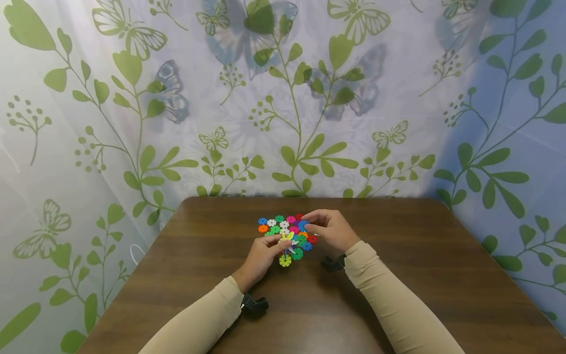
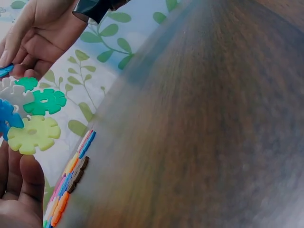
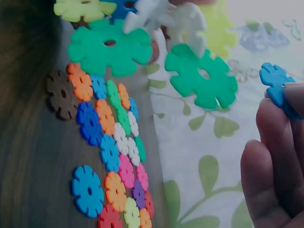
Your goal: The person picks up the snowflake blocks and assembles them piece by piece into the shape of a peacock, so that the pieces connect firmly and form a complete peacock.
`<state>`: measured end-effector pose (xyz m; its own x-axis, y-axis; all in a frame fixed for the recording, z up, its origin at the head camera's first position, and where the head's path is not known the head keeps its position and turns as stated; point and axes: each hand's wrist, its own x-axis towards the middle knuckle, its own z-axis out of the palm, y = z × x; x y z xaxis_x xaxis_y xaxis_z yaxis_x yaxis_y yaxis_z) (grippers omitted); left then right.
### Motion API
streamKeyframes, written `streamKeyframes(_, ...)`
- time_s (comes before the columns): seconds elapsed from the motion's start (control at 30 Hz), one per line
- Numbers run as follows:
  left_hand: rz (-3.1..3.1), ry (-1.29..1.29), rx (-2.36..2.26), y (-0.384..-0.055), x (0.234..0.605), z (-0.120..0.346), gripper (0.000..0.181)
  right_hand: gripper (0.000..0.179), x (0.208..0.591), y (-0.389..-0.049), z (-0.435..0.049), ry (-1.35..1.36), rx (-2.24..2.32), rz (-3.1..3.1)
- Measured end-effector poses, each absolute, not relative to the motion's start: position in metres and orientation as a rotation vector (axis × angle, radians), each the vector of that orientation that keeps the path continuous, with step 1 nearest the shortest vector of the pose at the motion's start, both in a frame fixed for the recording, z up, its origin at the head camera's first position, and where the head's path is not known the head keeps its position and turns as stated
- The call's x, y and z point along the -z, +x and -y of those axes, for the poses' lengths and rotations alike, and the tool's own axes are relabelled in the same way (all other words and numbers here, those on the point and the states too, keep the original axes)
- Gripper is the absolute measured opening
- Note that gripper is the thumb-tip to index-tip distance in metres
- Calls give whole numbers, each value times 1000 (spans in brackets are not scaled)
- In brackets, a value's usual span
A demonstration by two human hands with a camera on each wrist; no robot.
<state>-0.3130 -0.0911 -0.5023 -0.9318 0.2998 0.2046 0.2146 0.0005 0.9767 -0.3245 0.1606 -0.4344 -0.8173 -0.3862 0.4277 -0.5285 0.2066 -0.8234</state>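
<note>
My left hand (image 1: 261,258) grips a small cluster of interlocked flower-shaped plastic discs (image 2: 35,135), raised over the table. Yellow, green, white and blue discs make up the cluster, slotted together at different angles. My right hand (image 1: 334,230) pinches a single blue disc (image 3: 275,85) between thumb and fingertips, a short way right of the cluster and apart from it. Below both hands, many loose discs (image 3: 90,123) in orange, blue, pink, white, red and other colours lie flat on the table. The cluster and left hand hide part of them in the head view.
The brown wooden table (image 1: 398,300) reaches back to a hanging curtain (image 1: 247,142) printed with green leaves and butterflies. Dark wrist mounts (image 1: 255,304) hang under both forearms, near the tabletop. A brown disc (image 3: 61,95) lies at the edge of the loose group.
</note>
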Motion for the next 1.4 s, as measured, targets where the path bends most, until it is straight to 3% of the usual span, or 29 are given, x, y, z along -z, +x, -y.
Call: streamKeyframes(1.4,-2263,678,-2022,-311,501,88,28,18,449,-320,-142,918,-1642,2358)
